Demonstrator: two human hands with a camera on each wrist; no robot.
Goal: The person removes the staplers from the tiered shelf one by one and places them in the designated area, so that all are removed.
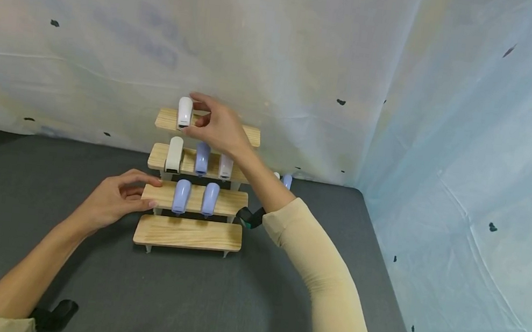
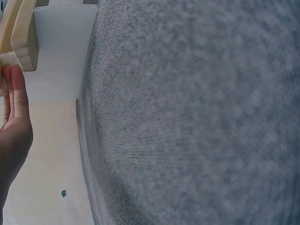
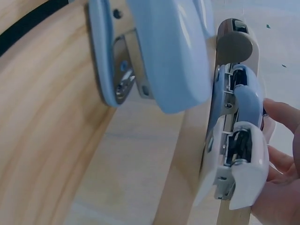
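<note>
A stepped wooden display rack with four tiers stands on the dark table. At the left of its top tier, my right hand pinches a white stapler between thumb and fingers. My left hand holds the left end of the second tier from the bottom, thumb at the front edge. Two lavender staplers, a left one and a right one, sit on that tier. On the tier above are a cream stapler, a lavender stapler and a pale stapler. The right wrist view shows a white stapler beside my right hand.
Past the right forearm, another lavender stapler shows beside the rack, next to a mostly hidden white thing. A pale curtain hangs behind the table and along its right side. The bottom tier is bare wood.
</note>
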